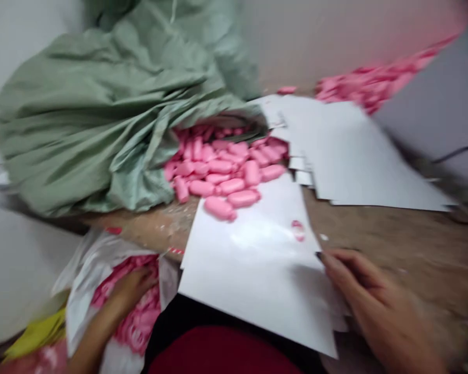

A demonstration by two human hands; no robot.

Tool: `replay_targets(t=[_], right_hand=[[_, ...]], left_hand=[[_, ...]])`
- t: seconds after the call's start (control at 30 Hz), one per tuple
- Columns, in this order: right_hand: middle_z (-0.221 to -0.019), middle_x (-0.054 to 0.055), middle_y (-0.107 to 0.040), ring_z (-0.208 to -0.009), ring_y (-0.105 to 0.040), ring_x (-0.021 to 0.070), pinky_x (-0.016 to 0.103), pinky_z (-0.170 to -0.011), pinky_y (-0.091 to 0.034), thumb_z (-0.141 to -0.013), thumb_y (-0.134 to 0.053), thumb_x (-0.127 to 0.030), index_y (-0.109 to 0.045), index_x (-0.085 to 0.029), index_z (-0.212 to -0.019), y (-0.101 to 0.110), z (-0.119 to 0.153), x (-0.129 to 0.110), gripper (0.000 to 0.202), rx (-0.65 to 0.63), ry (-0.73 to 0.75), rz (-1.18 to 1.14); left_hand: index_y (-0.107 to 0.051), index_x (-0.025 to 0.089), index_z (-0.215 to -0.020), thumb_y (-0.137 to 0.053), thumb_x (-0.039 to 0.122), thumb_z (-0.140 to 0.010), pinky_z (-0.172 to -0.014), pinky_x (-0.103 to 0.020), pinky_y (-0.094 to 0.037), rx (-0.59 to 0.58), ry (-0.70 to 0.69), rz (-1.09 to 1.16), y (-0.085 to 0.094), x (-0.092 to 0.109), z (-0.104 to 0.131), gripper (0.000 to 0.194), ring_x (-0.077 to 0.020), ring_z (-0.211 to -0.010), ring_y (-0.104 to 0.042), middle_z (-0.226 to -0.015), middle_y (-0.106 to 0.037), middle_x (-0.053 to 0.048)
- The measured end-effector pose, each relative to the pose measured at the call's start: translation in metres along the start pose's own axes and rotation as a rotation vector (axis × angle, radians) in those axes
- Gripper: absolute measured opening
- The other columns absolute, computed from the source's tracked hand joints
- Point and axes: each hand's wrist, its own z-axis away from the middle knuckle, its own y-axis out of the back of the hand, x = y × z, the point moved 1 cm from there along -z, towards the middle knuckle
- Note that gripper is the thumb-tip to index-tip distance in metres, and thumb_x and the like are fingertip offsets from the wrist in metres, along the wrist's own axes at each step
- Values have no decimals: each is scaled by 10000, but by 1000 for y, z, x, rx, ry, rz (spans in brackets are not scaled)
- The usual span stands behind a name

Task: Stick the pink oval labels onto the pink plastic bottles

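Observation:
My left hand [134, 285] reaches into a white plastic bag [80, 275] of flat pink plastic pieces [142, 332]. Its fingers are blurred and partly lost among the pieces, so their grip is unclear. By the right edge of a white sheet [253, 291], my right hand [359, 291] is closed in a pinch, with a small dark tip showing at its fingers that I cannot make out. A pink ring-shaped piece [298, 230] lies on the sheet. Pink bottle-shaped plastic pieces [220, 187] spill over the sheet's far end.
A large green sack [101, 114] lies on its side, its mouth toward the pink heap. More white sheets [359, 156] are stacked at the right. Behind them rises another pink pile [366, 85]. A brown worktop [393, 234] lies underneath, with a dark cable [458, 151] at far right.

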Motion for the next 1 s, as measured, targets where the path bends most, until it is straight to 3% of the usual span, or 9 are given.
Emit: replay_targets(t=[0.07, 0.13, 0.23, 0.33, 0.5, 0.63, 0.73, 0.87, 1.0], right_hand=[[-834, 53, -704, -762, -659, 234, 298, -622, -511, -895, -654, -449, -717, -295, -893, -4, -12, -23, 167, 26, -14, -24], [-759, 31, -675, -665, -620, 208, 288, -560, -487, -864, -637, -521, -696, -269, -858, -12, -18, -33, 259, 103, 11, -52], [-708, 12, -650, -614, -589, 186, 273, -520, -459, -835, -626, -538, -676, -254, -836, -19, -18, -31, 289, 140, 22, -98], [-756, 20, -675, -689, -630, 196, 283, -589, -486, -845, -610, -493, -668, -250, -854, -13, -16, -26, 250, 147, 21, -131], [-794, 33, -713, -723, -656, 215, 311, -622, -469, -867, -563, -431, -668, -239, -911, 8, -22, -21, 223, 139, 1, 14], [-820, 17, -743, -712, -659, 204, 317, -657, -418, -897, -550, -329, -689, -248, -947, 12, -38, -18, 169, 94, 79, 256], [-805, 2, -756, -704, -660, 199, 325, -688, -367, -908, -563, -279, -693, -254, -939, 9, -53, -18, 135, 105, 154, 425], [-850, -6, -776, -758, -677, 195, 331, -698, -287, -915, -582, -225, -678, -235, -913, 2, -71, -16, 97, 107, 247, 567], [-828, -1, -762, -697, -643, 177, 337, -675, -228, -928, -563, -215, -672, -214, -890, -2, -80, -12, 115, 126, 307, 688]], left_hand=[[-775, 288, -740, -749, 466, -680, -899, -425, -523, -120, -98, -148, 28, 20, 14, 190, -359, -1007, -692, -903, -781, -30], [-788, 313, -963, -615, 513, -816, -870, -365, -546, -201, -302, -298, 38, 54, 29, 302, -291, -995, -703, -1020, -784, -21], [-751, 262, -1083, -465, 356, -943, -944, -361, -526, -11, -743, -480, 16, 121, 29, 332, -238, -1042, -676, -1127, -750, -66], [-703, 213, -1204, -431, 133, -900, -1075, -473, -449, 156, -1031, -730, -24, 170, -9, 416, -281, -1247, -576, -1313, -672, -117], [-613, 188, -1343, -450, 120, -901, -1010, -548, -459, 232, -1034, -1036, -58, 189, -62, 476, -361, -1256, -562, -1339, -646, -160], [-624, 175, -1250, -429, 192, -896, -908, -487, -493, 280, -1033, -975, -64, 194, -48, 404, -343, -1100, -641, -1205, -689, -156], [-618, 190, -1127, -460, 213, -850, -803, -393, -513, 135, -996, -848, -87, 210, -21, 319, -275, -945, -669, -1078, -711, -98], [-622, 198, -1084, -491, 145, -790, -814, -406, -512, -200, -973, -922, -131, 240, -4, 326, -266, -931, -647, -1060, -718, -70], [-557, 220, -1331, -468, 45, -775, -896, -443, -527, -347, -1027, -1031, -155, 261, -9, 590, -269, -1049, -618, -1451, -572, -57]])
